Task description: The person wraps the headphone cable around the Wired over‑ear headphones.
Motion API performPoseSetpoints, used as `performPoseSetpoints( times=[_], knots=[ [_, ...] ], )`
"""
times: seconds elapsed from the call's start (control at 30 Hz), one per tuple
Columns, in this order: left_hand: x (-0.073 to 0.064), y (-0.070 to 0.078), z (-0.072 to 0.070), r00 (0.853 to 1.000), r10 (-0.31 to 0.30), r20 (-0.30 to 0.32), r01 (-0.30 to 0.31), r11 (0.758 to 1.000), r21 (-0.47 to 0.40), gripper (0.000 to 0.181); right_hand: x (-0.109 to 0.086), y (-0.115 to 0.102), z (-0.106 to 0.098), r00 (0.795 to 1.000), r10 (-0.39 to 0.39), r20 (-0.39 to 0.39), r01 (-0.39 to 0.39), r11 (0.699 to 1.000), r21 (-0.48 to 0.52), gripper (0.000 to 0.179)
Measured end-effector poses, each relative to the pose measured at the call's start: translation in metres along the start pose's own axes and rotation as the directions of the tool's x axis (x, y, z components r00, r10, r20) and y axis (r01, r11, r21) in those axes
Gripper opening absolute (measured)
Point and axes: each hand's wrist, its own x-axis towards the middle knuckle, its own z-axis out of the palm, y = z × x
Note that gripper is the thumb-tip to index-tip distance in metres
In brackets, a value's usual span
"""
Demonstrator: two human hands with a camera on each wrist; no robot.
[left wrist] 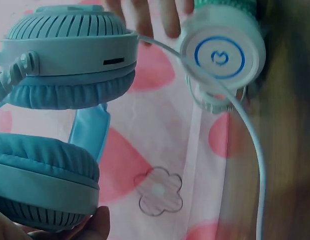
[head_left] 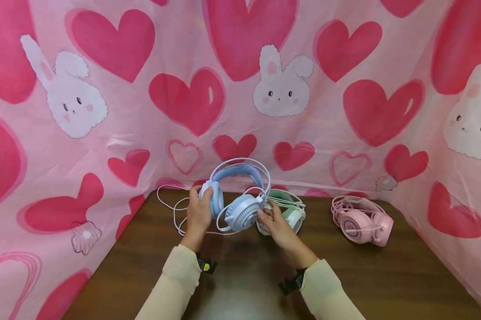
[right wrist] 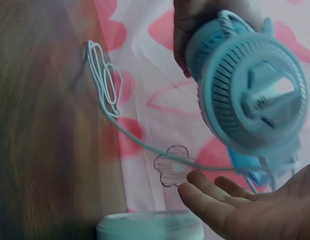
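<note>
1. Light-blue headphones (head_left: 242, 214): tilted, raised over the surface (head_left: 232, 284) near the middle of its far edge.
2. Left hand (head_left: 199, 213): thumb and fingers clamped on one side of the headphones.
3. Right hand (head_left: 278, 222): fingers extended, slightly apart, at the opposite side; contact not certain.
4. White cable (left wrist: 261, 185): looped near the far left corner.
5. Green headphones (head_left: 294, 218): behind right hand, by the far edge.
6. Pink headphones (head_left: 356, 227): near the far right corner.
7. Heart-and-rabbit cloth (head_left: 240, 111): beyond the far edge.

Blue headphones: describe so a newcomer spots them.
Find the brown table before the heart-print backdrop. Over it, the left hand grips the blue headphones. Only they are blue and held; green headphones and pink headphones lie on the table.
</note>
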Motion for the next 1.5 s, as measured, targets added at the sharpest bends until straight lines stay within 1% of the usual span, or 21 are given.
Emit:
performPoseSetpoints(
  times=[0.07,0.13,0.2,0.3,0.4,0.47,0.57,0.7,0.83,0.9,0.93,1.0,1.07,1.1,1.23,1.27,1.3,1.33,1.4,1.47,1.5],
  knots=[
    [-0.006,0.001,0.005,1.000,0.009,0.003,-0.009,1.000,-0.008,0.048,-0.003,0.000,0.001,1.000,-0.012,-0.006,0.011,1.000,-0.019,0.072],
    [-0.011,0.001,0.009,1.000,0.016,0.009,-0.016,1.000,-0.004,0.048,-0.005,0.001,0.002,1.000,-0.019,-0.017,0.018,0.999,-0.035,0.068],
    [-0.015,0.001,0.012,1.000,0.026,0.010,-0.026,1.000,0.009,0.049,-0.007,0.001,0.004,0.999,-0.029,-0.022,0.028,0.998,-0.052,0.064],
    [-0.018,0.003,0.013,0.999,0.052,0.017,-0.052,0.998,0.029,0.051,-0.009,0.001,0.007,0.999,-0.041,-0.028,0.039,0.997,-0.062,0.065],
    [-0.020,0.008,0.014,0.996,0.083,0.042,-0.085,0.996,0.037,0.055,-0.008,-0.001,0.010,0.998,-0.043,-0.040,0.041,0.999,-0.031,0.073],
    [-0.021,0.012,0.015,0.991,0.116,0.067,-0.119,0.992,0.050,0.059,-0.006,-0.004,0.009,0.998,-0.039,-0.048,0.040,0.999,0.010,0.077],
    [-0.026,0.016,0.016,0.978,0.172,0.119,-0.183,0.979,0.093,0.066,-0.008,-0.006,0.007,0.998,-0.011,-0.061,0.015,0.997,0.076,0.082],
    [-0.033,0.019,0.016,0.952,0.229,0.204,-0.259,0.956,0.135,0.074,-0.010,-0.009,0.001,0.997,0.007,-0.082,0.004,0.992,0.127,0.079],
    [-0.037,0.022,0.016,0.929,0.242,0.280,-0.287,0.949,0.132,0.078,-0.011,-0.014,-0.004,0.996,0.011,-0.092,0.004,0.987,0.160,0.070],
    [-0.038,0.023,0.015,0.913,0.252,0.322,-0.305,0.943,0.129,0.079,-0.010,-0.018,-0.006,0.995,0.008,-0.098,0.008,0.987,0.162,0.066],
    [-0.038,0.024,0.014,0.903,0.256,0.346,-0.317,0.939,0.131,0.080,-0.010,-0.020,-0.008,0.995,0.008,-0.099,0.009,0.986,0.166,0.064],
    [-0.036,0.028,0.010,0.876,0.268,0.400,-0.348,0.927,0.141,0.082,-0.010,-0.024,-0.012,0.995,0.004,-0.102,0.014,0.984,0.176,0.060],
    [-0.033,0.032,0.005,0.838,0.289,0.463,-0.394,0.908,0.146,0.083,-0.009,-0.029,-0.017,0.994,-0.002,-0.105,0.022,0.983,0.185,0.058],
    [-0.032,0.034,0.002,0.823,0.298,0.484,-0.414,0.897,0.153,0.081,-0.009,-0.031,-0.021,0.994,-0.001,-0.105,0.022,0.980,0.196,0.057],
    [-0.028,0.040,-0.017,0.770,0.361,0.526,-0.499,0.854,0.146,0.067,-0.015,-0.039,-0.036,0.995,-0.016,-0.100,0.036,0.979,0.200,0.054],
    [-0.027,0.040,-0.021,0.760,0.380,0.527,-0.522,0.840,0.147,0.063,-0.018,-0.041,-0.040,0.995,-0.017,-0.102,0.037,0.980,0.196,0.054],
    [-0.027,0.040,-0.025,0.747,0.404,0.529,-0.550,0.822,0.149,0.060,-0.020,-0.043,-0.044,0.995,-0.023,-0.100,0.042,0.979,0.199,0.054],
    [-0.026,0.040,-0.027,0.727,0.429,0.536,-0.582,0.799,0.151,0.059,-0.022,-0.046,-0.048,0.995,-0.029,-0.095,0.047,0.980,0.195,0.054],
    [-0.027,0.040,-0.030,0.677,0.470,0.566,-0.647,0.747,0.153,0.061,-0.025,-0.050,-0.055,0.995,-0.045,-0.087,0.062,0.979,0.196,0.055],
    [-0.028,0.041,-0.028,0.633,0.505,0.587,-0.706,0.688,0.169,0.066,-0.027,-0.053,-0.061,0.995,-0.054,-0.079,0.069,0.977,0.204,0.057],
    [-0.029,0.041,-0.027,0.614,0.517,0.596,-0.731,0.658,0.181,0.069,-0.028,-0.054,-0.064,0.995,-0.060,-0.080,0.075,0.976,0.203,0.058]
  ],
)
